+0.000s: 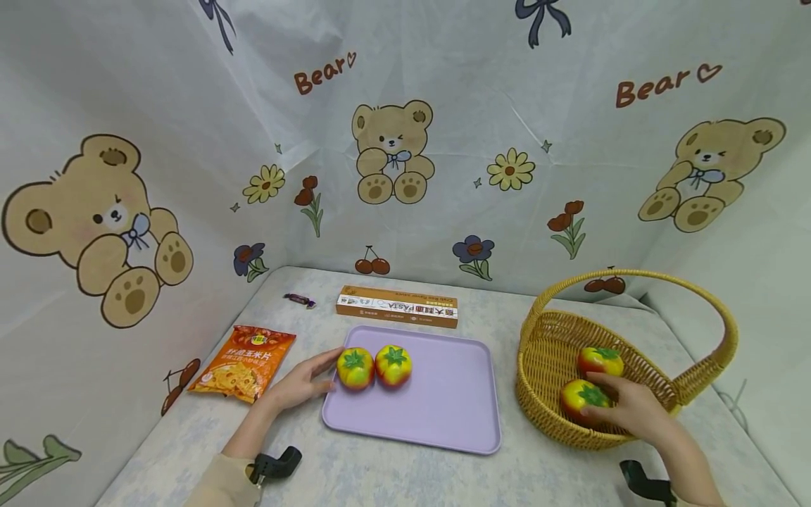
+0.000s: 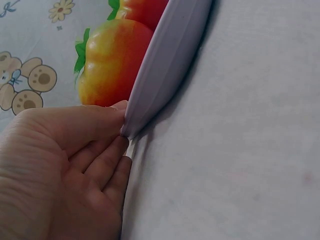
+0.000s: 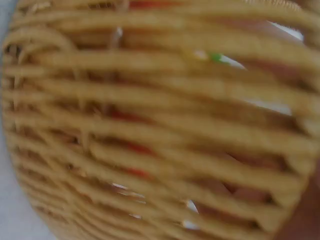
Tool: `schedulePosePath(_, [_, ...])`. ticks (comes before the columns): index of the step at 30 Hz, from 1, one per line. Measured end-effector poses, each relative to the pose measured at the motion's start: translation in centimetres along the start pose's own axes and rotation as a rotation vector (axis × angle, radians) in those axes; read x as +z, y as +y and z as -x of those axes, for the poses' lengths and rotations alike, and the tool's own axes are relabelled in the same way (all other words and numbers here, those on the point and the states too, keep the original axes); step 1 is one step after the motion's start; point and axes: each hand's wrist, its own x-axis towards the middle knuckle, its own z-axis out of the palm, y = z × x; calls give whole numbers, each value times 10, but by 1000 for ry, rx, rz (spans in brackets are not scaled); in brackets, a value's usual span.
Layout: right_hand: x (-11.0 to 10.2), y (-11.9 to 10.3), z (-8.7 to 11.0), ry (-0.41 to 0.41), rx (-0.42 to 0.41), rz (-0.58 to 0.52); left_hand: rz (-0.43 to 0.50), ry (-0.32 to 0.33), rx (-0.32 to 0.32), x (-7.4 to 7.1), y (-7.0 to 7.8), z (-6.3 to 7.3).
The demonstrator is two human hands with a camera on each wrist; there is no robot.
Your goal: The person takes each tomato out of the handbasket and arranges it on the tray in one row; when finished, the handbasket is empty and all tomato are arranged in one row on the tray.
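Right fingers (image 1: 607, 382) grip a fruit (image 1: 578, 400) (partly hidden).

So both arms are in the head view, hands well apart. The left forearm (image 1: 253, 426) angles up and inward from a beige sleeve (image 1: 218, 486), and the left hand (image 1: 310, 382) points inward. Its wrist cam shows it way better: thumb (image 2: 85, 125) stretched pretty straight across the top, fingers (image 2: 107, 162) bent underneath, tips meeting it in a pinch. Right forearm (image 1: 687, 454) leans inward too, back of the right hand (image 1: 624, 408) facing up, thumb and fingers spread into a curved grip. The right wrist cam only gets blurry, mostly hidden bits of that hand, tbh.
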Motion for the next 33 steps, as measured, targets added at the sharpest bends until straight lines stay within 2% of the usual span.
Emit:
schedulePosePath(8, [5,-7,-4,22,-3,-22,-16,-9,-1,-1,-4,-1])
schedulePosePath(16, [6,-8,-3,-26,-49,-93,-9,2,-29,-1,-4,-2])
schedulePosePath(19, [7,-7,-3,-44,-64,-112,-16,-5,-12,-1,-3,-2])
schedulePosePath(33, [14,-9,-6,-6,-28,-43,8,-11,6,0,1,0])
